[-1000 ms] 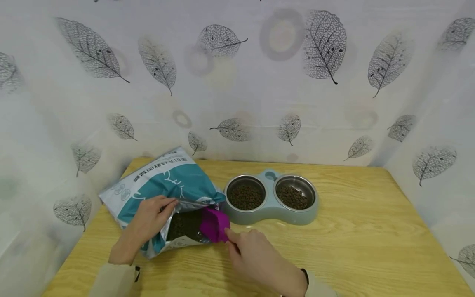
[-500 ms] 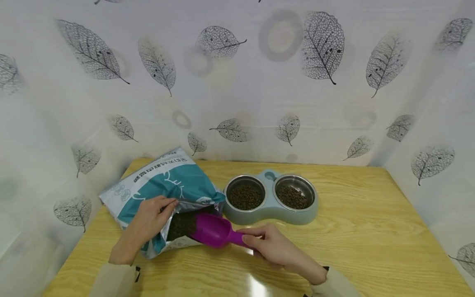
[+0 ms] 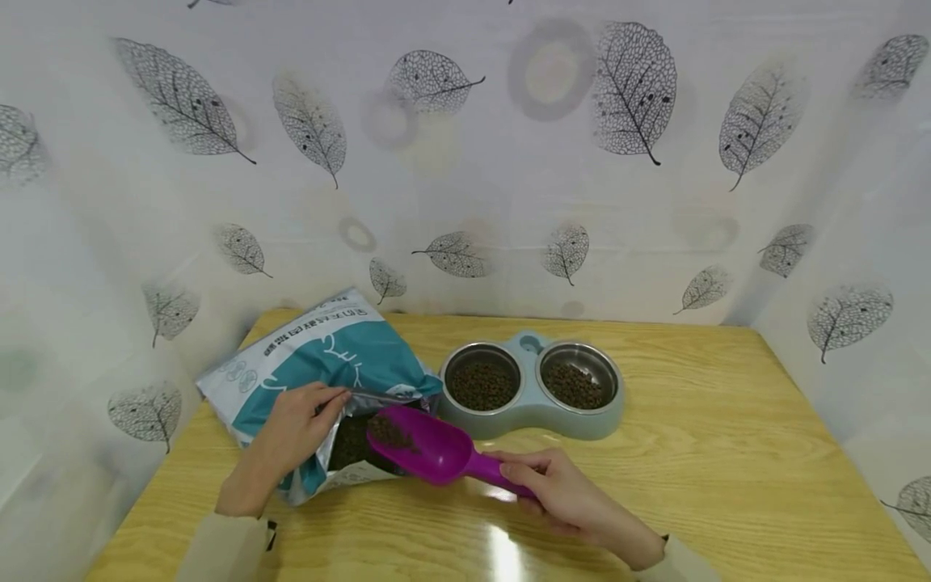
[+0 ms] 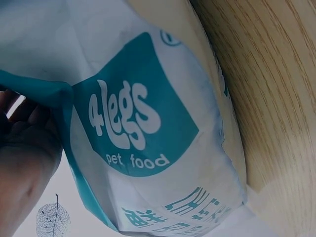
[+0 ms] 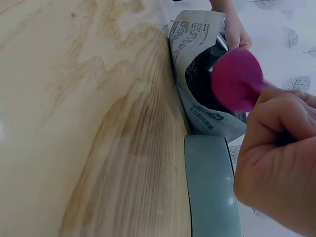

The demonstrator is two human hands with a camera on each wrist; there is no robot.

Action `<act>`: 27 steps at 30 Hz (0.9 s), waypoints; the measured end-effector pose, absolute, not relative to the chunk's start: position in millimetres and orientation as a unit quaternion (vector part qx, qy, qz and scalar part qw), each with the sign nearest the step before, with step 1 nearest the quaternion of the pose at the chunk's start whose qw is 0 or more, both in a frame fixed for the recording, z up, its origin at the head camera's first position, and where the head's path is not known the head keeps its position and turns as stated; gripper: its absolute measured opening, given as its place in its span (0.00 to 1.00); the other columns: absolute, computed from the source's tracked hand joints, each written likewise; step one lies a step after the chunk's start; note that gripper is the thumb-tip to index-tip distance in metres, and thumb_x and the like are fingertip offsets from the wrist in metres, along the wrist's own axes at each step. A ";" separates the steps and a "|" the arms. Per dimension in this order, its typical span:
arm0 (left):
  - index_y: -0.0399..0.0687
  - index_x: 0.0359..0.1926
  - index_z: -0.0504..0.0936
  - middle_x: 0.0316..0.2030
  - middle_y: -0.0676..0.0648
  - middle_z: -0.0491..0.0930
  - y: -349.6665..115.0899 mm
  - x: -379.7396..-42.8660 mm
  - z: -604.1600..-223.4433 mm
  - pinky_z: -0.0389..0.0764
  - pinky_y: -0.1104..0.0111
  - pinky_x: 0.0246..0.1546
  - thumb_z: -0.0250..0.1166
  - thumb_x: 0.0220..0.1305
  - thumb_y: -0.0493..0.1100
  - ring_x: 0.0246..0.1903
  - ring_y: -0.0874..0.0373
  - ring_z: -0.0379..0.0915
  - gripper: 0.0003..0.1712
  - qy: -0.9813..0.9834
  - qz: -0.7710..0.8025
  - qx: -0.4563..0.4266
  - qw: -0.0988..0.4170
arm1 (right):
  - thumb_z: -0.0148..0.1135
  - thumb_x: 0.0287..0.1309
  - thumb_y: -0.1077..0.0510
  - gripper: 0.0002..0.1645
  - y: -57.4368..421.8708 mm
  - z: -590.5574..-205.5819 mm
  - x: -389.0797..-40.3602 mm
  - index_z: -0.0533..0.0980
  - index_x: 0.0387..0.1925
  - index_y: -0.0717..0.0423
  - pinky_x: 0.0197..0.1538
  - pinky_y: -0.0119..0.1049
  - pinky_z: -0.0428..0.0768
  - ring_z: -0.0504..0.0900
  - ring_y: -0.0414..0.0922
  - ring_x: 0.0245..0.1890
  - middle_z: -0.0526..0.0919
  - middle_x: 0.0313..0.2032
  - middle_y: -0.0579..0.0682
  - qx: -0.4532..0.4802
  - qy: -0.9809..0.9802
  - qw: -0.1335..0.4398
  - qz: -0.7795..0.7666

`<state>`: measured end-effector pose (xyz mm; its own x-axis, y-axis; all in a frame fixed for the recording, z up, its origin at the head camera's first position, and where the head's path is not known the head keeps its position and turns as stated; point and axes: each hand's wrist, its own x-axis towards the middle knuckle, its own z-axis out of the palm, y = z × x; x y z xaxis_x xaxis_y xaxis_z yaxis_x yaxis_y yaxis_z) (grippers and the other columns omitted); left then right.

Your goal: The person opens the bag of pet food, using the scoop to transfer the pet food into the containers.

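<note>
A teal and white pet food bag [image 3: 349,347] lies on its side at the left of the table, its mouth facing the person. My left hand [image 3: 294,424] pinches the upper edge of that mouth and holds it up; the left wrist view shows the bag's printed face [image 4: 133,118]. Dark kibble fills the opening. My right hand [image 3: 563,493] grips the handle of a purple scoop [image 3: 436,453], whose front part overlaps the bag's mouth. Some brown kibble [image 3: 390,434] rests near the scoop's tip. In the right wrist view the scoop [image 5: 237,81] appears from behind.
A blue-grey double bowl stand [image 3: 531,412] sits right of the bag, close to its mouth. Both steel bowls, left [image 3: 483,343] and right [image 3: 578,347], contain kibble. A leaf-print curtain [image 3: 494,186] hangs behind the wooden table [image 3: 698,453].
My right hand has drawn the scoop back to the right, out of the bag's mouth. Kibble now shows in the scoop. My left hand stays on the bag's edge.
</note>
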<state>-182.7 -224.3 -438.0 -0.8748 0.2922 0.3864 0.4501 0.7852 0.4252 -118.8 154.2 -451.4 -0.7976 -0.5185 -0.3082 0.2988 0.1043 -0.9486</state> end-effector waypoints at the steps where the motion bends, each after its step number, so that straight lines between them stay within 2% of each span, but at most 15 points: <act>1: 0.37 0.45 0.91 0.23 0.53 0.78 -224.3 -182.8 -437.9 0.68 0.73 0.21 0.66 0.69 0.35 0.21 0.71 0.63 0.10 -0.932 -0.259 -0.200 0.153 | 0.58 0.74 0.49 0.27 155.8 -450.7 -119.0 0.76 0.68 0.56 0.13 0.25 0.58 0.59 0.32 0.10 0.67 0.13 0.40 -0.088 0.671 0.306 -0.669; 7: 0.37 0.45 0.90 0.23 0.54 0.78 -224.4 -183.1 -437.1 0.67 0.73 0.21 0.66 0.69 0.35 0.21 0.71 0.62 0.10 -0.932 -0.257 -0.203 0.154 | 0.53 0.77 0.50 0.27 166.5 -445.9 -120.4 0.72 0.71 0.56 0.14 0.24 0.58 0.58 0.30 0.10 0.67 0.16 0.39 -0.110 0.639 0.303 -0.698; 13: 0.38 0.45 0.91 0.24 0.53 0.79 -224.1 -183.8 -437.7 0.68 0.73 0.22 0.65 0.69 0.36 0.22 0.71 0.63 0.10 -0.932 -0.258 -0.203 0.152 | 0.54 0.77 0.50 0.28 180.2 -436.8 -123.3 0.71 0.71 0.57 0.15 0.24 0.58 0.58 0.30 0.10 0.66 0.16 0.39 -0.098 0.660 0.285 -0.688; 21: 0.36 0.46 0.90 0.24 0.53 0.78 -224.2 -182.7 -437.6 0.67 0.72 0.21 0.65 0.70 0.36 0.20 0.71 0.62 0.11 -0.933 -0.264 -0.199 0.145 | 0.57 0.75 0.50 0.27 216.0 -418.6 -124.9 0.74 0.69 0.58 0.15 0.24 0.57 0.56 0.32 0.10 0.64 0.15 0.41 -0.040 0.759 0.200 -0.618; 27: 0.36 0.46 0.90 0.24 0.52 0.78 -224.3 -182.7 -437.5 0.67 0.72 0.20 0.65 0.70 0.36 0.20 0.71 0.62 0.11 -0.932 -0.265 -0.199 0.146 | 0.60 0.73 0.46 0.28 252.0 -404.5 -126.0 0.76 0.69 0.50 0.14 0.27 0.61 0.57 0.33 0.12 0.66 0.15 0.41 -0.002 0.833 0.120 -0.540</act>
<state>-182.7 -224.3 -437.5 -0.8779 0.2944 0.3777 0.4489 0.7806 0.4350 -126.0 252.0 -404.5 -0.9710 -0.1331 -0.1986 0.1268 0.4173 -0.8999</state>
